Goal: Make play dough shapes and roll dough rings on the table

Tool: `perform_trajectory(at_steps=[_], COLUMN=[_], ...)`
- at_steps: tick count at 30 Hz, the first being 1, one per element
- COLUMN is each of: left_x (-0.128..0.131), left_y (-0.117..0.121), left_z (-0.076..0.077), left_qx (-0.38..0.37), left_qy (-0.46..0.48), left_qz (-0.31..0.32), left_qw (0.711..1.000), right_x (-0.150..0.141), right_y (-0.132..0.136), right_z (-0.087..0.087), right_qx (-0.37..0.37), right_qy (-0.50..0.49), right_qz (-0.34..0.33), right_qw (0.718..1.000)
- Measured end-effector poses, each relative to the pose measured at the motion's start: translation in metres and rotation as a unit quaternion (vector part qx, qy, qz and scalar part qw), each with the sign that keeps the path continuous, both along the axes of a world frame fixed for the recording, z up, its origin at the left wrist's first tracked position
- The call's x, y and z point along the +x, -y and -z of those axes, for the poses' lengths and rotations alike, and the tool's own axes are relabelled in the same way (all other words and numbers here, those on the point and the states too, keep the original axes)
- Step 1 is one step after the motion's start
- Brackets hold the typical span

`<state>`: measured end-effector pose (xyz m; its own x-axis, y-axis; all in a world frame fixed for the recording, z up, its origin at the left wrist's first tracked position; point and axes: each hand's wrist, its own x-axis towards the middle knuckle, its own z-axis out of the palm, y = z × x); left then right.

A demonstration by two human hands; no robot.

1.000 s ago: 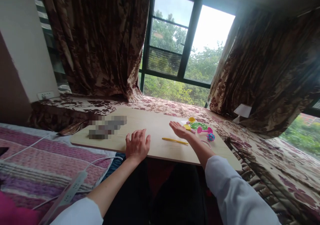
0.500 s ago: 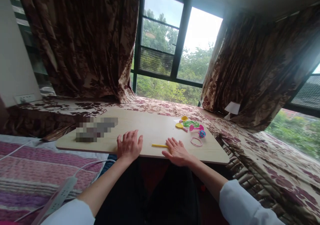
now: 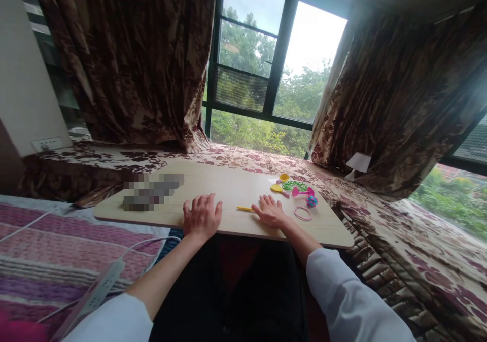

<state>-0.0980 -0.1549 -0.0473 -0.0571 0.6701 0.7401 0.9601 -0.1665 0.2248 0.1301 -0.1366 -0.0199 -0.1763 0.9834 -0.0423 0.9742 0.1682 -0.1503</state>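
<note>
My left hand (image 3: pixel 201 216) lies flat and open, palm down, on the near edge of a light wooden tabletop (image 3: pixel 224 187). My right hand (image 3: pixel 271 211) also rests flat with fingers spread, partly covering a thin yellow stick (image 3: pixel 243 209). Just right of it lies a pink ring (image 3: pixel 303 213). Further back sit small toys: a blue and pink ball (image 3: pixel 311 201), a pink spoon shape (image 3: pixel 301 192), a green coiled piece (image 3: pixel 294 184) and yellow spoon shapes (image 3: pixel 277 188). Neither hand holds anything.
A blurred-out patch (image 3: pixel 152 192) covers the tabletop's left part. A white power strip (image 3: pixel 101 291) with its cable lies on the striped pink bedding at left. Floral curtains flank a window behind. A small white lamp (image 3: pixel 357 162) stands on the floral ledge at right.
My right hand drew back from the toys to the table's near edge, then settled flat over the yellow stick. The left hand stayed put. The camera view shifted slightly.
</note>
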Motion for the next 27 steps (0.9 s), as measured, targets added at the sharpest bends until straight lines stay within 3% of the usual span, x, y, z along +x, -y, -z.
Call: perform_trajectory(at_steps=[4,7,14,17,24,27], left_x=[0.0,0.001,0.001,0.0,0.001,0.001], left_y=[0.0,0.0,0.0,0.001,0.002,0.003], left_z=[0.0,0.001,0.0,0.0,-0.001,-0.003], left_qx=[0.001,-0.004,-0.005,-0.004,-0.005,-0.001], left_qy=[0.0,-0.007,-0.019,-0.021,-0.017,-0.022], left_qz=[-0.003,-0.006,-0.007,-0.006,-0.009,-0.012], left_qw=[1.0,1.0,1.0,1.0,1.0,1.0], right_x=[0.001,0.002,0.0,-0.001,0.006,0.012], right_y=[0.034,0.042,-0.005,-0.009,0.047,0.049], right_z=[0.006,0.008,-0.004,-0.005,0.007,-0.002], right_qx=[0.018,0.02,-0.012,-0.011,0.03,-0.022], right_qy=[0.007,0.009,0.003,0.003,-0.017,-0.078], right_qz=[-0.063,-0.079,-0.015,-0.004,-0.099,-0.099], right_qw=[0.998,0.997,1.0,1.0,0.995,0.992])
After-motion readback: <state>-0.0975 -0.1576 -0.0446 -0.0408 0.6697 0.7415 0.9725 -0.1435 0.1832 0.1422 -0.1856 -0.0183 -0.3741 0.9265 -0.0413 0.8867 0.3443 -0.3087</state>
